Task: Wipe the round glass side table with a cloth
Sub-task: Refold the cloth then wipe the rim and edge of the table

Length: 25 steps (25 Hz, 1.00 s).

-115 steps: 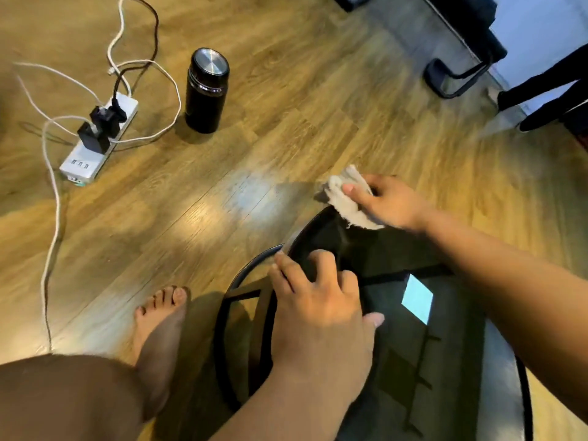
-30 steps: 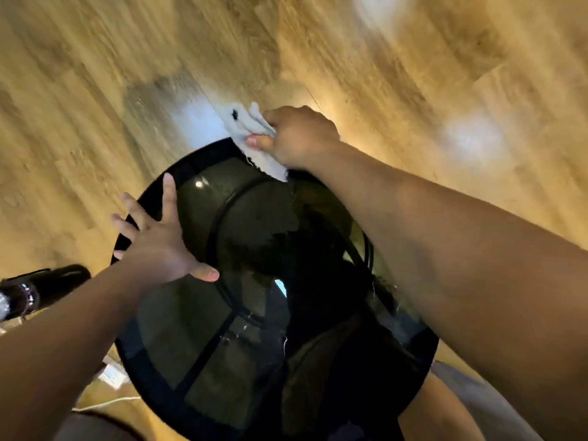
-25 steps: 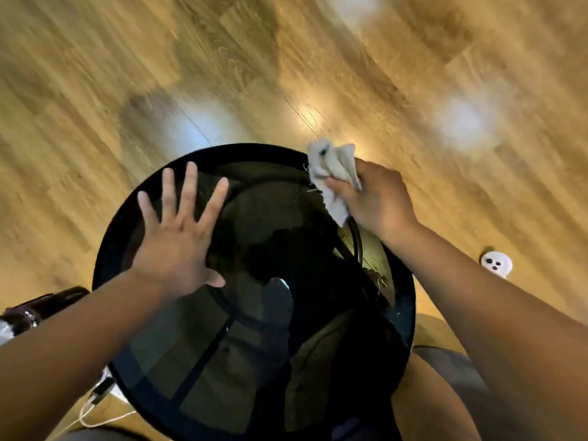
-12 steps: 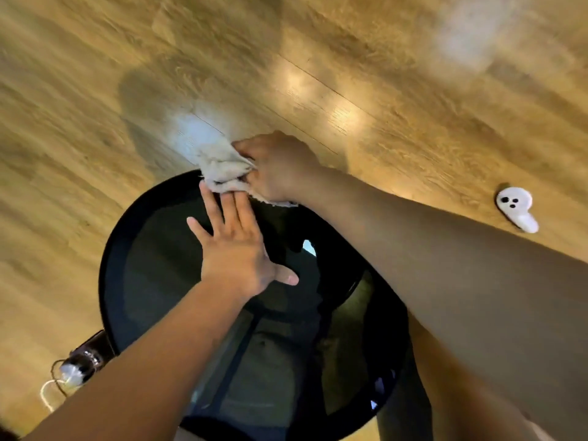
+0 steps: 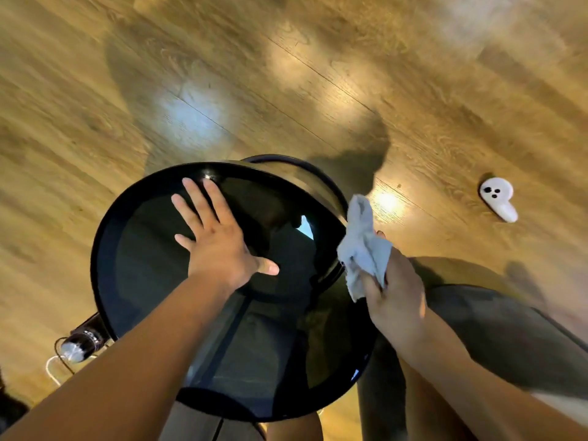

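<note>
The round glass side table (image 5: 105,265) has a dark top with a black rim and fills the lower middle of the head view. My left hand (image 5: 216,240) lies flat on the glass, fingers spread toward the far rim. A crumpled white cloth (image 5: 361,246) is bunched in my right hand (image 5: 394,294), which is at the table's right edge, beside the rim. Black frame bars show through the glass.
Wooden floor (image 5: 286,74) surrounds the table. A small white gadget with dark dots (image 5: 498,202) lies on the floor at the right. A dark bottle (image 5: 82,340) and a white cable (image 5: 52,370) sit low left beside the table. My dark-clothed leg (image 5: 509,329) is right of the table.
My right hand has swept the cloth from the far rim round to the table's right edge. My left hand stays flat on the glass, shifted slightly left.
</note>
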Motion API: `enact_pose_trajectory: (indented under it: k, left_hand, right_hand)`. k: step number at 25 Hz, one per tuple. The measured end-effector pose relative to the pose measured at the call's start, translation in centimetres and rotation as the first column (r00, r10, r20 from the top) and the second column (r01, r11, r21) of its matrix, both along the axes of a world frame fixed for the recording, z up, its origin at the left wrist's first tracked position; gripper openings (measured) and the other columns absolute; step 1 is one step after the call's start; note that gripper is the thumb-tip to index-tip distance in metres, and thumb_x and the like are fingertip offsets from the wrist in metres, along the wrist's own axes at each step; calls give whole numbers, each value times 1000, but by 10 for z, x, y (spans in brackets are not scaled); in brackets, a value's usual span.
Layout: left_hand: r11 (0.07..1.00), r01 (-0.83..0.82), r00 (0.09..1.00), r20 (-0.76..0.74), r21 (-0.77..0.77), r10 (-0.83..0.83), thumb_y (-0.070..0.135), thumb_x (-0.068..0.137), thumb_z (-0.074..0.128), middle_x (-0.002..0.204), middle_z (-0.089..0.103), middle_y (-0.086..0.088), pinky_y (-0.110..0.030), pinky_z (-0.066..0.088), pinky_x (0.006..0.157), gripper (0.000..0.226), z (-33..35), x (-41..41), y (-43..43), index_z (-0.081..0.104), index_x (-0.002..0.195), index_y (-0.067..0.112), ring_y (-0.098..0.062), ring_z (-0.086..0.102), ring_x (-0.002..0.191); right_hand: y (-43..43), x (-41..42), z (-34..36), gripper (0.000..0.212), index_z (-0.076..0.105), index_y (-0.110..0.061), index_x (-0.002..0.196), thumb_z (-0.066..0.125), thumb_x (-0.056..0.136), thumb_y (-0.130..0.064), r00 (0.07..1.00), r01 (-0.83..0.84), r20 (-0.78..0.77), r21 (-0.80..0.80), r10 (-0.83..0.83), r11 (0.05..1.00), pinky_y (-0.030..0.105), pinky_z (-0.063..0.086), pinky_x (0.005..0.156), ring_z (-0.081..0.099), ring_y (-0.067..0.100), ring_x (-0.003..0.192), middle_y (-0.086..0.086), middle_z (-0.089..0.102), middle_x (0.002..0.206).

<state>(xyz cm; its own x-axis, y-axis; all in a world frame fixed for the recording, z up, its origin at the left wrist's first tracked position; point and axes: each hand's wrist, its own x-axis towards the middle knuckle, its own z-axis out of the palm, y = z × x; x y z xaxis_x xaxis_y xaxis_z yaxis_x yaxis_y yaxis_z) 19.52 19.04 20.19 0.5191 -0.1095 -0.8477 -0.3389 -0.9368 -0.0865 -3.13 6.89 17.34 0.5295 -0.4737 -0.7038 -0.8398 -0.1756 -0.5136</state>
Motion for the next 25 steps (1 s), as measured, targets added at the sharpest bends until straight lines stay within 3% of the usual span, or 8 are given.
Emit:
enact_pose_trajectory:
  k: [3, 5, 6, 9, 13, 17, 20, 25]
  left_hand:
    - [1000, -6, 1000, -1, 7, 6, 61, 40, 90, 148, -51, -14, -73, 8, 111, 173, 0, -1, -1, -40, 142, 12, -41, -42, 138]
    - [1000, -21, 1000, -3, -6, 21, 60, 39, 91, 147, -52, -14, -75, 6, 109, 174, -3, -1, 0, -41, 142, 13, -40, -43, 137]
    - [999, -31, 1000, -1, -17, 31, 59, 39, 92, 147, -52, -13, -75, 6, 109, 174, -3, -1, 1, -41, 142, 13, -40, -44, 137]
    - [1000, -5, 1000, 15, -23, 6, 62, 38, 90, 149, -51, -12, -75, 7, 109, 173, -4, -3, 3, -40, 142, 14, -39, -42, 138]
    - [1000, 10, 998, 55, -9, -9, 66, 37, 88, 156, -41, -12, -74, 11, 111, 171, -3, -5, 5, -30, 148, 13, -34, -38, 142]
    - [999, 25, 997, 70, -34, -22, 65, 36, 90, 152, -46, -10, -74, 11, 110, 174, -4, -5, 7, -35, 145, 15, -35, -39, 142]
    - [999, 18, 995, 97, -44, -13, 61, 36, 92, 151, -48, -11, -74, 12, 110, 175, -7, -6, 7, -38, 143, 15, -37, -39, 141]
    - [979, 10, 989, 145, -203, 19, 56, 37, 94, 153, -46, -7, -76, 2, 108, 173, -13, -6, 19, -35, 146, 19, -35, -39, 141]
  right_hand:
    - [-3, 3, 4, 36, 61, -16, 110, 46, 92, -44, 999, -39, 36, -50, 41, 998, 37, 53, 82, 65, 23, 95, 1, 65, 98]
    - [-22, 49, 1, 14, 56, -26, 92, 55, 93, -40, 978, -133, 140, -143, 153, 981, 21, 39, 59, 59, 10, 70, -15, 53, 75]
    - [-31, 78, -4, 11, 59, -24, 92, 59, 91, -34, 957, -184, 190, -181, 218, 966, 21, 32, 56, 59, 13, 69, -12, 55, 75]
    - [-27, 174, -21, 20, 62, -16, 103, 61, 89, -31, 857, -377, 250, -293, 451, 879, 30, 30, 61, 62, 29, 85, 4, 63, 90]
    - [-7, 256, -28, 32, 59, -27, 124, 56, 92, -33, 692, -629, 278, -221, 667, 745, 29, 34, 70, 59, 26, 107, 4, 65, 114]
    - [-24, 178, -32, 25, 64, -17, 107, 59, 90, -33, 828, -363, 381, -193, 411, 911, 32, 38, 66, 62, 29, 93, 3, 67, 98]
    - [-30, 72, -16, 12, 63, -34, 101, 62, 89, -36, 952, -62, 300, -12, 63, 998, 22, 41, 65, 62, 6, 81, -18, 63, 85]
    - [-31, 35, -10, 16, 61, -44, 94, 67, 92, -30, 979, -32, 202, 45, 22, 998, 23, 49, 68, 66, 1, 86, -17, 71, 92]
